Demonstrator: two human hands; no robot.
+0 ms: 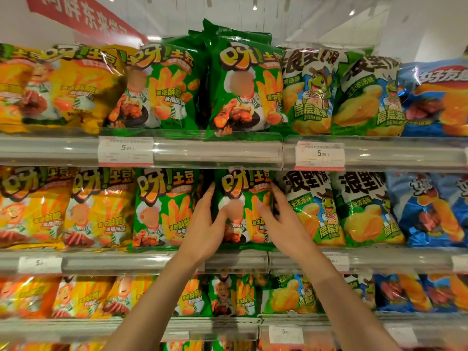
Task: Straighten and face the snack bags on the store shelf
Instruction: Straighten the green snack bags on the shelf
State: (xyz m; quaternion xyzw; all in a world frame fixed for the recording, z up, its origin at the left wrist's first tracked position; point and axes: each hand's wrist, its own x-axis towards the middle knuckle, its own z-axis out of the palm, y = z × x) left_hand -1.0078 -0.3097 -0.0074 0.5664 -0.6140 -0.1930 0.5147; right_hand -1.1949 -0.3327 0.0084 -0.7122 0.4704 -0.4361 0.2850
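A green snack bag with fries and a cartoon chef stands upright on the middle shelf, facing out. My left hand holds its left edge, fingers reaching behind the side and thumb across the front. My right hand holds the right edge the same way, thumb on the front. A matching green bag stands just to its left. On the top shelf, two more green bags stand upright with others stacked behind them.
Yellow bags fill the left of each shelf, green-and-white turtle bags and blue bags the right. Clear plastic shelf rails with price tags run along each shelf front. A red banner hangs top left.
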